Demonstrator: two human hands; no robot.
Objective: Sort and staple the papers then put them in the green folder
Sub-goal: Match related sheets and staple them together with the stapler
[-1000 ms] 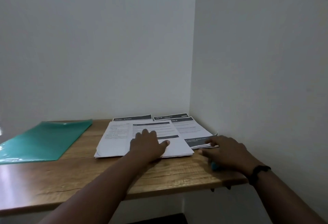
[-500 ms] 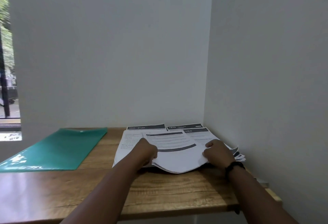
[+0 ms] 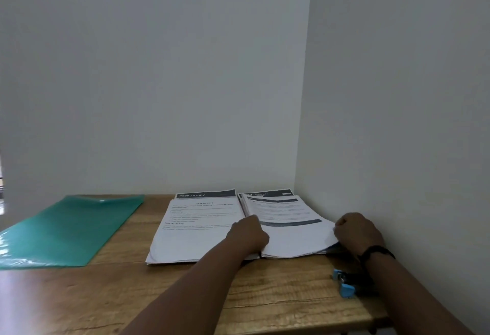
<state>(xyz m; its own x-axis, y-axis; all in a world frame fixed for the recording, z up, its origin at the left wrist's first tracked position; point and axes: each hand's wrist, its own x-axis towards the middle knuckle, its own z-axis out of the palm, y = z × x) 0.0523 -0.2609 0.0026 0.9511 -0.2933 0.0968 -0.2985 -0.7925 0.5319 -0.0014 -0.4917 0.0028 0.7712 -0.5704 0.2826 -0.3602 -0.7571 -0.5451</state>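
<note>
Both hands grip the right paper stack (image 3: 289, 231) in the desk's (image 3: 159, 295) far right corner: left hand (image 3: 249, 235) curled on its left edge, right hand (image 3: 356, 232) on its right. Second paper stack (image 3: 196, 228) lies just left of it; green folder (image 3: 66, 228) flat, far left; blue stapler (image 3: 344, 284) near the right wrist.

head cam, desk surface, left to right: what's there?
green folder → left pile of papers → left hand → right pile of papers → right hand. Blue stapler lies nearer, under the right wrist.
</note>
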